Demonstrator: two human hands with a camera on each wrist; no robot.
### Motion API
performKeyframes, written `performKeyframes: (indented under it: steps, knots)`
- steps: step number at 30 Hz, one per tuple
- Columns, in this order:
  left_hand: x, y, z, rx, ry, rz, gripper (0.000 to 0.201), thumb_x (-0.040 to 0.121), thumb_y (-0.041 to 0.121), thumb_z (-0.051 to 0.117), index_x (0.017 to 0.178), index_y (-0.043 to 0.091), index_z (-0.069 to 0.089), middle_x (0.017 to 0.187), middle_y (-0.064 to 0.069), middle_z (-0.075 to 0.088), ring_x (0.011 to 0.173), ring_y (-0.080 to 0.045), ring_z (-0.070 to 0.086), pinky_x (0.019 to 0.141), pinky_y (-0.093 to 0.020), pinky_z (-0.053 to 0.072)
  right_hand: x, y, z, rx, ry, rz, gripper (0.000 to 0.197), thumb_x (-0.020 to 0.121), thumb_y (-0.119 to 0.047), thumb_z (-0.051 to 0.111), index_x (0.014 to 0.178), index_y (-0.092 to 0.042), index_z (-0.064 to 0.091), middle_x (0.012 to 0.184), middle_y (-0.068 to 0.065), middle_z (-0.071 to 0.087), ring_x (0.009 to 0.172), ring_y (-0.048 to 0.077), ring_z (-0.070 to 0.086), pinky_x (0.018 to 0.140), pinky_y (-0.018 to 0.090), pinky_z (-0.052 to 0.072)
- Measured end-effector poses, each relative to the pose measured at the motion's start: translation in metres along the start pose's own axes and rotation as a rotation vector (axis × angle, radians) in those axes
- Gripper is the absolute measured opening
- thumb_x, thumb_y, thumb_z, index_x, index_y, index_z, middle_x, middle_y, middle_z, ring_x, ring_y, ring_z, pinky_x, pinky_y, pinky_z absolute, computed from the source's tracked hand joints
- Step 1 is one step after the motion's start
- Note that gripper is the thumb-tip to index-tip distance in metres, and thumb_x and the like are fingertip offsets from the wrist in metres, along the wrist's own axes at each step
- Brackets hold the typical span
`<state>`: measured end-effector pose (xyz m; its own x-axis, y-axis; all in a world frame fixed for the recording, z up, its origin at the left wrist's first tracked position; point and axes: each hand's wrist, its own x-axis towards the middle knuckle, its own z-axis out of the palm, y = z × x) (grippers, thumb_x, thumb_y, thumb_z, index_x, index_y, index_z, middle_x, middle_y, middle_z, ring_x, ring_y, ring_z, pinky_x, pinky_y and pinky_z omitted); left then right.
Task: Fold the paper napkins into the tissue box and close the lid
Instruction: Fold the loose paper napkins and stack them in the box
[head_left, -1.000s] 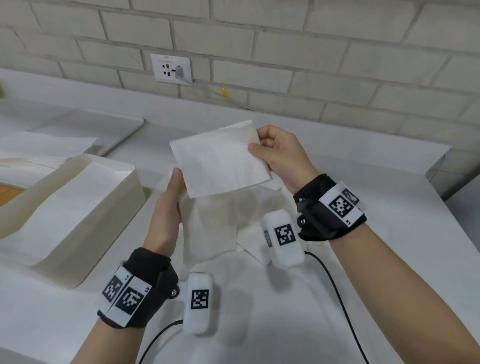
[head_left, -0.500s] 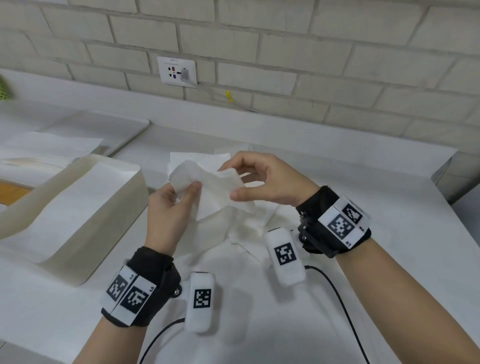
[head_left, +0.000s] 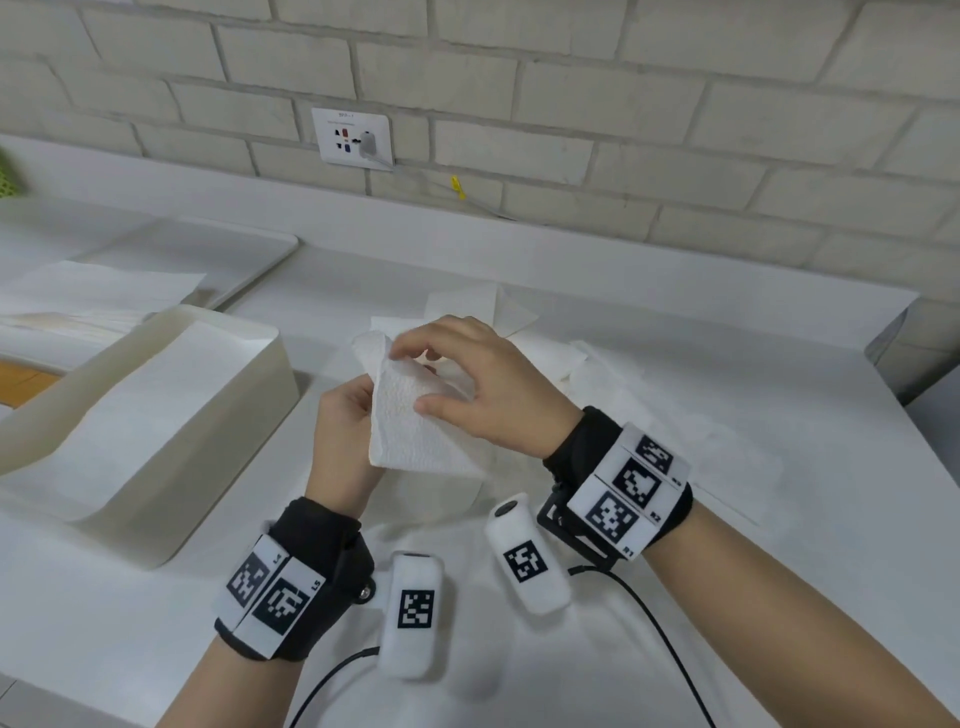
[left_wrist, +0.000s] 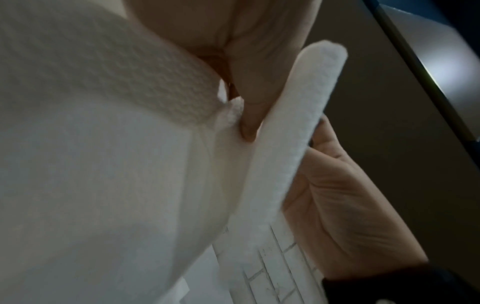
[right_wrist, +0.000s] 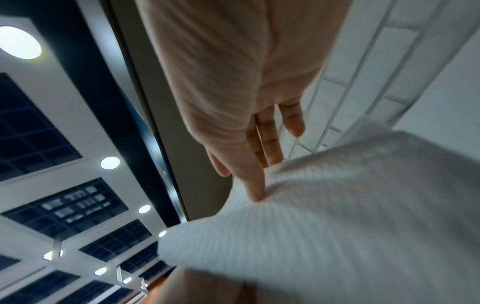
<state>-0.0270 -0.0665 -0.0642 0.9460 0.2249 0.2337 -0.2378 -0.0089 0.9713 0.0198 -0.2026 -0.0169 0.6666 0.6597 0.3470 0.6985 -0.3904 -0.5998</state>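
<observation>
One napkin (head_left: 415, 415) is held above the middle of the table (head_left: 779, 597), half folded: the left hand (head_left: 345, 431) grips its left edge and the right hand (head_left: 488, 384) pinches the top layer with curled fingers. The open tissue box (head_left: 156, 467) near the table's left edge already holds flat napkins, while loose napkins (head_left: 597, 374) toward the back edge remain, so I judge folding partway done and the lid not yet closed.

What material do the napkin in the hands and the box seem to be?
Napkin: soft tissue paper, matte white; its embossed grain and limp fold suggest this. Box: probably matte cream plastic, given its smooth rigid walls and rounded corners, though ceramic or resin is possible.
</observation>
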Motion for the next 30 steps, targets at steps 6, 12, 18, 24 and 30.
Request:
performKeyframes:
  steps: [6,12,18,24,30]
  knots:
    - [-0.001,0.001,0.002,0.077,0.002,-0.060,0.022,0.087,0.000,0.060,0.068,0.009,0.065,0.047,0.007,0.059,0.044,0.000,0.050,0.044,-0.012,0.039,0.003,0.009,0.002,-0.090,0.038,-0.151,0.029,0.078,-0.011,0.067,0.106,-0.015,0.070,0.110,0.005,0.054,0.086,0.007,0.047,0.082,0.038,0.047]
    - [0.000,0.002,0.003,0.034,-0.039,-0.167,0.032,0.098,0.026,0.047,0.079,0.014,0.070,0.065,0.005,0.067,0.064,-0.008,0.059,0.061,-0.017,0.044,-0.001,0.008,0.005,-0.019,0.225,-0.258,0.010,0.078,-0.012,0.067,0.082,-0.008,0.075,0.100,0.008,0.067,0.081,0.018,0.063,0.070,0.043,0.053]
    - [0.000,0.005,-0.001,0.028,-0.025,-0.120,0.032,0.096,0.028,0.051,0.077,0.013,0.073,0.075,-0.008,0.060,0.073,-0.018,0.051,0.069,-0.029,0.039,-0.004,0.006,0.001,0.043,0.329,-0.248,0.013,0.079,-0.016,0.066,0.082,-0.007,0.075,0.084,0.006,0.069,0.076,0.021,0.064,0.072,0.042,0.051]
    - [0.002,0.004,-0.005,-0.048,0.037,-0.085,0.021,0.080,0.030,0.071,0.068,0.013,0.073,0.067,-0.005,0.059,0.064,-0.014,0.050,0.064,-0.025,0.041,-0.007,0.013,-0.006,0.136,0.412,-0.193,0.014,0.080,-0.012,0.067,0.088,-0.004,0.075,0.089,0.008,0.069,0.085,0.012,0.061,0.080,0.024,0.049]
    - [0.004,0.003,-0.005,-0.059,0.107,-0.098,0.038,0.089,0.005,0.060,0.060,0.026,0.074,0.057,0.008,0.064,0.052,-0.004,0.055,0.051,-0.015,0.044,-0.015,0.002,-0.007,0.282,0.217,0.103,0.025,0.077,-0.030,0.067,0.100,-0.024,0.060,0.101,-0.007,0.057,0.081,0.006,0.063,0.078,0.030,0.052]
